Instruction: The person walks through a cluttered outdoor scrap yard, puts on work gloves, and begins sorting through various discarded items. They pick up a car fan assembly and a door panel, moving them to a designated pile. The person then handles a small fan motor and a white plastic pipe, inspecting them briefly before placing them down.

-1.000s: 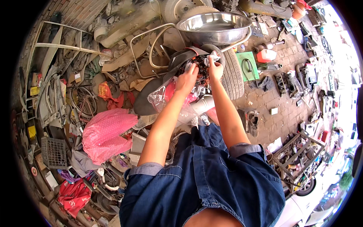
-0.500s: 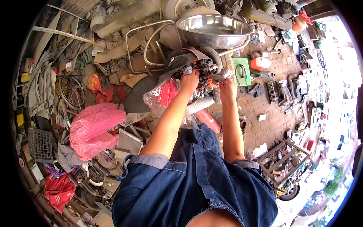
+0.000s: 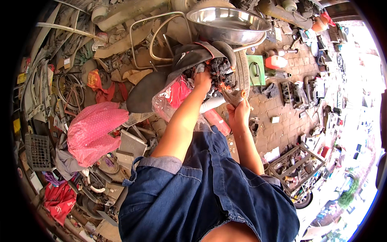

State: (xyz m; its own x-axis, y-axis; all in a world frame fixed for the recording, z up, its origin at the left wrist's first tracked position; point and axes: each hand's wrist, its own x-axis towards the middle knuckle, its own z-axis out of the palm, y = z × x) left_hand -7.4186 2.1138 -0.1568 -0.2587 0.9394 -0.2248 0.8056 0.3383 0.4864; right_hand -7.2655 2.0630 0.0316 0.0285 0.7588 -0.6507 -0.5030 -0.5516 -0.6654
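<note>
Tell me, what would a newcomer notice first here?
The shiny metal basin stands out at the top centre. Below it in the picture, the left hand touches a dark, tangled heap while the right hand holds a greyish cloth. At left lies pink dotted material.

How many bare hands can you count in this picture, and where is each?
2: the left hand at the dark bundle, the right hand lower in the picture, holding a grey cloth. No others show, though some may be hidden.
</note>
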